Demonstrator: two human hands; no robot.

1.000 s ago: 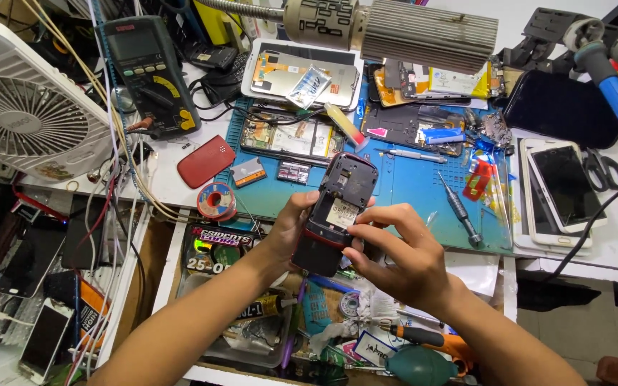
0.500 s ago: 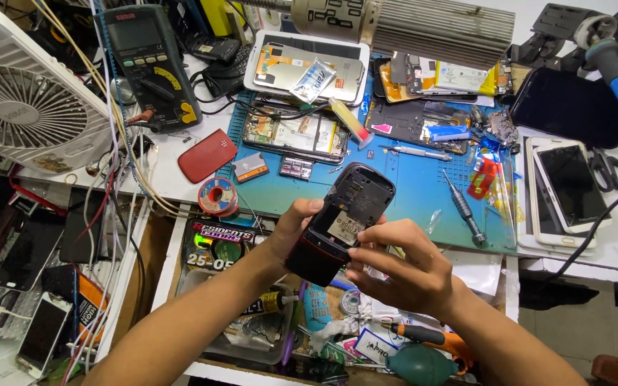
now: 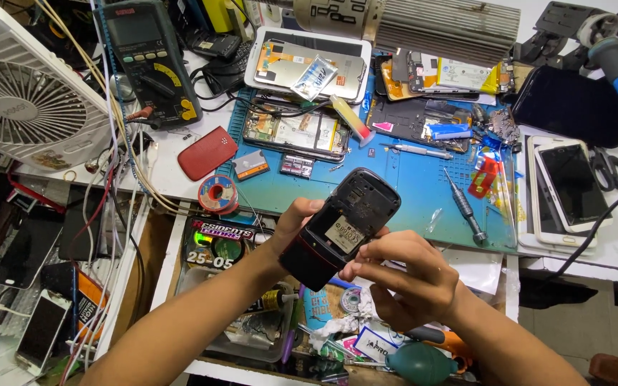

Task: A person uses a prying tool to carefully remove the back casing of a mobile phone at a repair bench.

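We grip the open phone (image 3: pixel 341 229) in our left hand (image 3: pixel 291 225), right hand (image 3: pixel 402 275) fingertips pinching its edge; a slip could drop it into the cluttered drawer (image 3: pixel 180 264).

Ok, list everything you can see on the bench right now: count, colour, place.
phone: one, black, back cover off, held in both hands above the drawer
back cover: one, red, bench left of the mat
mat: one, blue, bench centre
multimeter: one, dark green, top left
fan: one, white, far left
solder reel: one, red, mat's left edge
screwdriver: one, grey, right part of the mat
white phones: two, stacked, right of the mat
scissors: one, black, far right
blower: one, teal, bottom edge
left hand: grip on the phone's left side
right hand: fingers at the phone's lower edge
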